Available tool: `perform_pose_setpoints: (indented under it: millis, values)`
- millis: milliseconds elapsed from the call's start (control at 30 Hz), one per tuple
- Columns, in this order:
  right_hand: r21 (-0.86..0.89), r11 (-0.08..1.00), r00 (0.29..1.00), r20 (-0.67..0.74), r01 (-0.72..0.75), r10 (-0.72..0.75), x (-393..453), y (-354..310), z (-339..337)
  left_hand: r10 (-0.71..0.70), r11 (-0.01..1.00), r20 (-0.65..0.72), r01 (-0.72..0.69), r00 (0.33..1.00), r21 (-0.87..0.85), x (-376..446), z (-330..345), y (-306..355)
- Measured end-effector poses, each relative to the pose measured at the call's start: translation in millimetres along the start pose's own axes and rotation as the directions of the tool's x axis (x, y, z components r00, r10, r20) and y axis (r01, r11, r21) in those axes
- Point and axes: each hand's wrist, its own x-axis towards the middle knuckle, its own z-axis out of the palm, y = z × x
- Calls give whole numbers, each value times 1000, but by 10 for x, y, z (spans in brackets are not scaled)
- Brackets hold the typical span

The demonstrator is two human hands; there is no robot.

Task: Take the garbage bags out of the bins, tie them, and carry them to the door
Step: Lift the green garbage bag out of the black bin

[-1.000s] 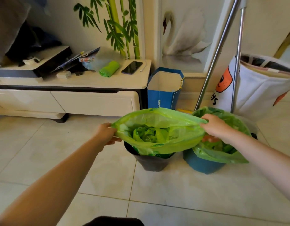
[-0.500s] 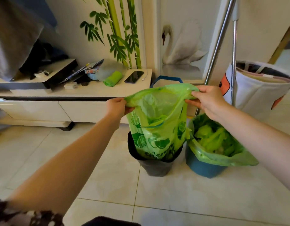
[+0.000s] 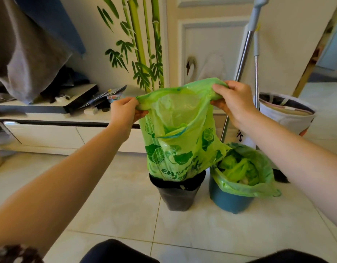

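Midway out of its bin, a green garbage bag (image 3: 175,141) printed with lime slices hangs stretched between a person's two hands, its lower end still inside the black bin (image 3: 176,192) on the tiled floor (image 3: 114,205). Left hand (image 3: 124,113) grips the bag's rim at one side, its fingers (image 3: 140,112) curled round and pinching a gathered fold of plastic. Right hand (image 3: 233,101) holds the opposite side of the rim higher up, its fingers (image 3: 219,103) likewise curled and pinching a bunched fold, so the bag's mouth is pulled wide and open between them. Just beside the black bin on the right stands a blue bin (image 3: 228,202), its own green liner (image 3: 258,168) still folded over the rim and holding green scraps. Two metal poles (image 3: 243,59) lean against the wall behind, near a white fabric basket (image 3: 285,114). A low white desk (image 3: 50,128) along the wall at left carries papers and clutter.
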Motion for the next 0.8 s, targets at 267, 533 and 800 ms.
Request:
perform_pose_setpoints:
  millis: [267,533,800]
  values:
    - [-15,999,999,-14,49,-49,-321,-320,-111,41,999,29,-42,999,24,-430,-40,278]
    - [-99,995,1000,2,13,-13,-685,-269,-314,-53,996,71,48,996,77,-777,-153,131]
    - [-456,881,975,102,-129,195,-1003,398,-449,-242,942,20,230,970,243,-910,-315,-706]
